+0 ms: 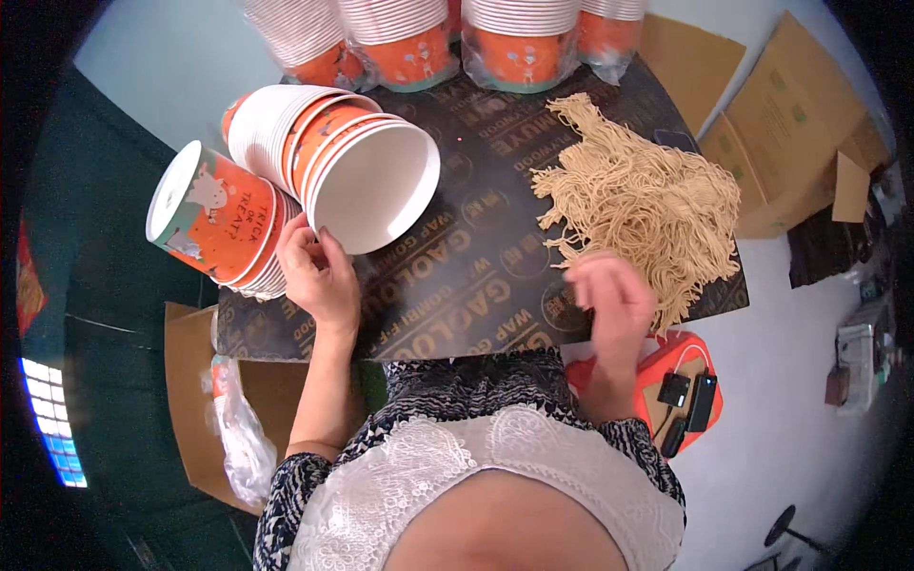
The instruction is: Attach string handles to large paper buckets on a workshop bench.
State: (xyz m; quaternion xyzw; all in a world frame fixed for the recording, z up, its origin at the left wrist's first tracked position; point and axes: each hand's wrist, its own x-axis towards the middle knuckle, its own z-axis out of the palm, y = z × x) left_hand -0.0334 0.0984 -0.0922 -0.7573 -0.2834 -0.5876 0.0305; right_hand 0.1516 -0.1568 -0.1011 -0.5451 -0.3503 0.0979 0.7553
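Note:
My left hand point(322, 281) is closed at the lower left rim of the front paper bucket point(373, 186), its thumb and fingers bent around the edge. This bucket is white inside and orange outside, tilted with its mouth toward me, at the front of a nested stack point(271, 128) lying on its side. Beside that, a second orange stack point(224, 214) rests mouth down and leaning. My right hand point(614, 300) hovers at the near edge of a pile of tan cotton cords point(657, 205). Its fingers are bent and blurred by motion, and whether they hold a cord is hidden.
The dark printed board table point(457, 295) has a curved edge. Several plastic-wrapped bucket stacks point(409, 48) line its far side. A phone point(674, 141) lies behind the cords. At right are cardboard boxes point(790, 133) and a red stool point(700, 357) with chargers; an open carton point(190, 409) stands lower left.

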